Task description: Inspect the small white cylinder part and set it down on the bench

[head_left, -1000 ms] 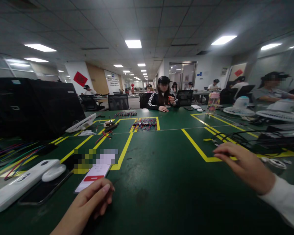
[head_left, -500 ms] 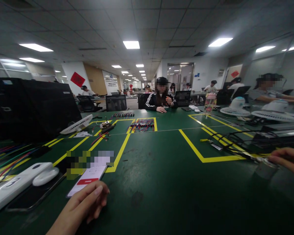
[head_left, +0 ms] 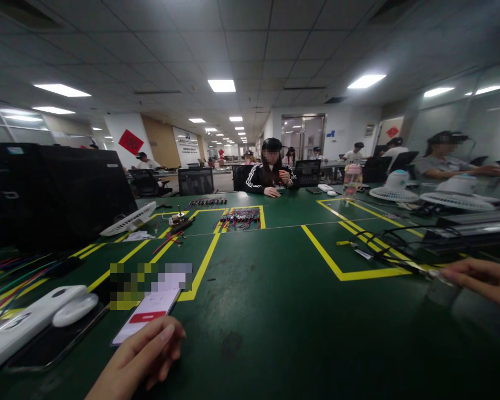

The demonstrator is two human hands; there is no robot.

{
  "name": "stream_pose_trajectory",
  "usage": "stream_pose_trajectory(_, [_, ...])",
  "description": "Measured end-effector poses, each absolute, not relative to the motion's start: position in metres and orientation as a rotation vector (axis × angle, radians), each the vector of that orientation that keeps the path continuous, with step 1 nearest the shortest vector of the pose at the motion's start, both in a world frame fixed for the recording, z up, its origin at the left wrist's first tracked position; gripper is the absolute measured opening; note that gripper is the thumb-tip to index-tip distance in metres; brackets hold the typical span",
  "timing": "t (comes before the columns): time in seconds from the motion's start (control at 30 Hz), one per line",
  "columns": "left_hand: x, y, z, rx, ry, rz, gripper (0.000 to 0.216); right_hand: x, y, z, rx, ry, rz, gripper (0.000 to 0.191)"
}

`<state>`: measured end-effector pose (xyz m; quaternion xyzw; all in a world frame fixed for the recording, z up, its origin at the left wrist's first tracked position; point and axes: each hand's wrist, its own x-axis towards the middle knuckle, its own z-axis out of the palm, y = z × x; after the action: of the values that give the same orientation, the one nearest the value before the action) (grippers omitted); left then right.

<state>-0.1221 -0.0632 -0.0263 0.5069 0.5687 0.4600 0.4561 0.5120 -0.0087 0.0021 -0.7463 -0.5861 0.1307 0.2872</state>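
Note:
My left hand is at the lower left, loosely closed, its thumb lying along the curled fingers and nothing visible in it. Just beyond it lies a phone with a lit, partly blurred screen, whose near edge the hand overlaps. At the right edge, my right hand pinches the shiny top of a grey metal cylinder. Black cables run close to that top; whether they join it I cannot tell. A small paper-tagged connector rests among them.
Yellow tape marks the green table. A white power bank and a dark phone are at left, below a black case. Wired boards lie mid-table. A person sits opposite. White fans stand at right.
My right hand has moved slightly left, and the metal cylinder with it. The whole view has shifted a little downward. My left hand keeps nearly the same pose beside the phone.

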Motion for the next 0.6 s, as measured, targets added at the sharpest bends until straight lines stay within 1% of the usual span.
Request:
stream_pose_trajectory(0.03, [-0.122, -0.063, -0.027, 1.251, 1.398, 1.133, 0.042, 0.515, -0.009, 0.002, -2.001, -1.549, 0.392, 0.042])
stream_pose_trajectory(0.13, [-0.123, -0.063, -0.026, 1.248, 1.382, 1.123, 0.042, 0.521, -0.009, -0.001, -1.964, -1.445, 0.367, 0.043])
stream_pose_trajectory(0.2, [-0.123, -0.063, -0.026, 1.242, 1.384, 1.119, 0.042, 0.523, -0.007, -0.004, -1.957, -1.415, 0.441, 0.042])
stream_pose_trajectory(0.37, [-0.123, -0.064, -0.026, 1.236, 1.404, 1.116, 0.044, 0.531, -0.006, -0.008, -1.94, -1.46, 0.51, 0.044])
stream_pose_trajectory(0.5, [-0.124, -0.064, -0.027, 1.249, 1.378, 1.119, 0.04, 0.529, -0.01, -0.009, -1.886, -1.472, 0.556, 0.044])
stream_pose_trajectory(0.53, [-0.125, -0.064, -0.028, 1.258, 1.37, 1.12, 0.039, 0.524, -0.012, -0.009, -1.886, -1.5, 0.544, 0.043])
stream_pose_trajectory(0.6, [-0.125, -0.064, -0.028, 1.271, 1.362, 1.125, 0.036, 0.51, -0.017, -0.012, -1.865, -1.509, 0.304, 0.039])
